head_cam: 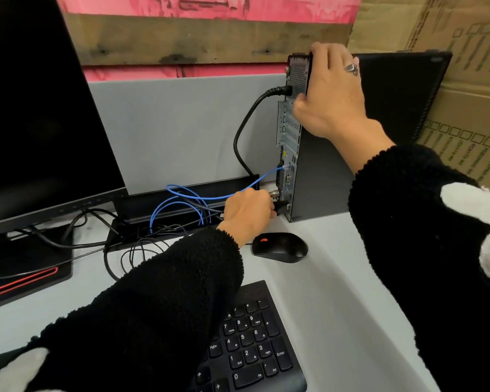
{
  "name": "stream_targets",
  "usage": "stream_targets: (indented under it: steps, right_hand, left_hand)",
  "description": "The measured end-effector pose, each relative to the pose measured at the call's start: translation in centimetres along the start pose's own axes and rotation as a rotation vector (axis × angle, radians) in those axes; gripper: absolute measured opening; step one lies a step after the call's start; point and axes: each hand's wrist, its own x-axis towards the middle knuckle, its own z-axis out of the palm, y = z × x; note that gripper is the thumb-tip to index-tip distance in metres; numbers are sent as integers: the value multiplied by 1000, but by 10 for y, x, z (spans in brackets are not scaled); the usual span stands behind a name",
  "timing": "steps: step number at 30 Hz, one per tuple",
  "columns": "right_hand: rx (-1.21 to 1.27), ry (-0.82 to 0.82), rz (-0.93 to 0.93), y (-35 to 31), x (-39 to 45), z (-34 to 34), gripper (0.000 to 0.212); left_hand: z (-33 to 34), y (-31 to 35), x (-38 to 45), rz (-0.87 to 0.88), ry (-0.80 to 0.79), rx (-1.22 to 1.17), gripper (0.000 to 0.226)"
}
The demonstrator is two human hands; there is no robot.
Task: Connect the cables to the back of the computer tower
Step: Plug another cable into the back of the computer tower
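Computer tower (320,176), black, stands upright on the grey desk (337,278) at right of centre, its metal rear panel turned left toward the grey partition (181,131).

Head view, rear panel: a thick black power cable (239,137) is seated in the socket near the top and loops down behind the desk edge. A blue network cable (266,176) is plugged in at the lower port group and trails left in loops.

Right hand (331,91) is clamped over the tower's top rear corner, fingers curled across the top edge, thumb against the panel side; a ring shows on one finger. Left hand (249,213) pinches a black connector (280,206) held against the lowest part of the rear panel; whether it is fully seated cannot be told.

Container: a black cable trough (181,205) recessed along the back of the desk holds the blue loops and several thin black leads, some spilling forward onto the desk.

Other items: black monitor (40,123) at left on its stand; black mouse (280,247) just in front of the tower; black keyboard (252,349) near the lower edge; cardboard boxes (464,66) behind the tower.
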Motion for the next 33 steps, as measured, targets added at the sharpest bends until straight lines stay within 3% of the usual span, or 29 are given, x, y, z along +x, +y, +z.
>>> stream_targets:
  steps: [12,29,33]
  right_hand:
    - [55,80,34,-5,-2,9,64]
    - [55,114,48,-8,0,13,60]
    - [64,136,46,-7,0,15,61]
  left_hand:
    - [0,-10,6,60,93,-127,19]
    - [7,-11,7,277,130,103,22]
    - [8,-12,7,253,142,80,21]
